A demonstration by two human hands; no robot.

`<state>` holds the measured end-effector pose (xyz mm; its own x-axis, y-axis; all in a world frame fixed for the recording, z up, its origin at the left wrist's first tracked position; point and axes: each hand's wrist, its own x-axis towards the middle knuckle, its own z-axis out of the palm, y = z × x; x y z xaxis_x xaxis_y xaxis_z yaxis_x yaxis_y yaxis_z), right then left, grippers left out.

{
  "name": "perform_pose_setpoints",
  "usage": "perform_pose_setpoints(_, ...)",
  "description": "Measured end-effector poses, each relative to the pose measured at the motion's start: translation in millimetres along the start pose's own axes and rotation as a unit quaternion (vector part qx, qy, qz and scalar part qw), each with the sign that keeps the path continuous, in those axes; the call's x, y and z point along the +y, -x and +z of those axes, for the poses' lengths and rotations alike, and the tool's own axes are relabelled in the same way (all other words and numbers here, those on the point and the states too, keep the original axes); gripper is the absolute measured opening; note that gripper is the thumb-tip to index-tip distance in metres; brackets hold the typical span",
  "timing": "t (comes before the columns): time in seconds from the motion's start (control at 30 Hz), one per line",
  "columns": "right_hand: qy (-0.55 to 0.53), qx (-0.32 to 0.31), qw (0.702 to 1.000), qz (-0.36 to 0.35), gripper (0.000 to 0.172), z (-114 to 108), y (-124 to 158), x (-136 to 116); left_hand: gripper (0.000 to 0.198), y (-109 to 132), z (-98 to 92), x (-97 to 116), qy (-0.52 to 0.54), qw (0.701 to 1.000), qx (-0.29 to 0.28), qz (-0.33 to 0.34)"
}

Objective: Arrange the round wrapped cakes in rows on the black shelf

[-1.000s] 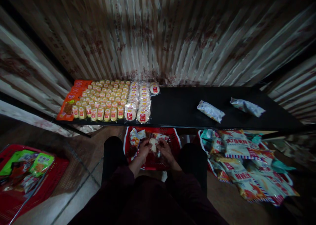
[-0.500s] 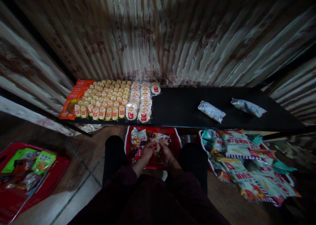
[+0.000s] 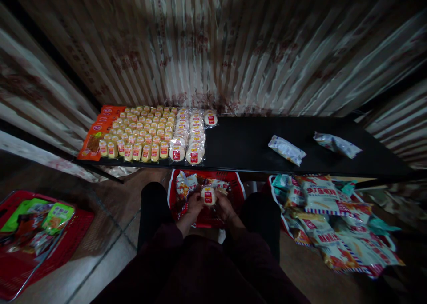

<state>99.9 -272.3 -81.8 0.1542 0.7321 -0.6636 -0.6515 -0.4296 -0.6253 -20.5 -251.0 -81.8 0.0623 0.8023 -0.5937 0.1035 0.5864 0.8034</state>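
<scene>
Between my hands, a round wrapped cake (image 3: 208,196) with a red label faces up. My left hand (image 3: 195,205) is closed on its left edge, and my right hand (image 3: 224,206) grips the wrapper on the right side. Both are over a red basket (image 3: 240,193) between my knees, with packaged snacks (image 3: 186,184) inside it. On the black shelf (image 3: 240,139) ahead, round wrapped cakes (image 3: 194,154) lie in two overlapping columns, and a single round cake (image 3: 210,118) starts a third at the back.
Rows of small yellow wrapped cakes (image 3: 137,151) and orange packets (image 3: 100,133) fill the shelf's left. Two whitish packets (image 3: 287,150) lie on its right. Heaped snack bags (image 3: 322,197) overflow a basket at right. Another red basket (image 3: 75,233) stands on the floor at left.
The round cake between my hands has come up and turned so its label shows clearly. My left hand has shifted slightly left; the shelf goods stay as they were.
</scene>
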Motion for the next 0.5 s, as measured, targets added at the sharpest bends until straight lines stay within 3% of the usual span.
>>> perform_pose_setpoints(0.13, 0.017, 0.028, 0.999, -0.032, 0.022, -1.4, -0.9, -3.7, 0.010, -2.2, 1.9, 5.2, 0.004, 1.000, 0.004, 0.010)
perform_pose_setpoints(0.27, 0.008, 0.013, 0.997, -0.076, 0.027, -1.0, 1.6, -10.3, 0.011, -2.5, 2.4, 13.4, 0.013, 1.000, 0.001, 0.027)
perform_pose_setpoints(0.5, 0.007, 0.019, 0.996, -0.084, 0.030, 0.2, 17.2, -19.2, 0.012, 4.0, 6.3, 29.4, 0.032, 0.998, 0.006, 0.052)
